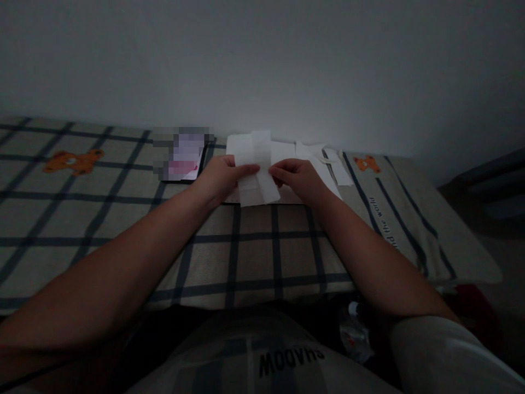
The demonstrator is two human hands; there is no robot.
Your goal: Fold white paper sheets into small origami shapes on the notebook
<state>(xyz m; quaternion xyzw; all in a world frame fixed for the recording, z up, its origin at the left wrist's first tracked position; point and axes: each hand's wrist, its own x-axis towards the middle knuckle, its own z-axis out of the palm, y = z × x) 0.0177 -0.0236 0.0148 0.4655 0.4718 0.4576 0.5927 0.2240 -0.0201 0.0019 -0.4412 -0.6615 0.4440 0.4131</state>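
A thin white sheet of paper point(262, 150), folded over along its right side, is held up between my hands. My left hand point(219, 174) pinches it from the left, with the thumb lying across its front. On the right edge, the fingertips of my right hand point(298, 176) are closed on the folded strip. Behind and below the sheet lies more white paper point(283, 149), partly hidden by my hands. To the right are white paper scraps point(341, 171), some of them narrow or curled.
A phone or tablet point(186, 156) with a blurred screen lies left of my hands. Everything rests on a checked cloth point(254, 257) with bear prints, against a grey wall point(262, 65). Below its front edge at the right is a clear plastic bottle or bag point(355, 334).
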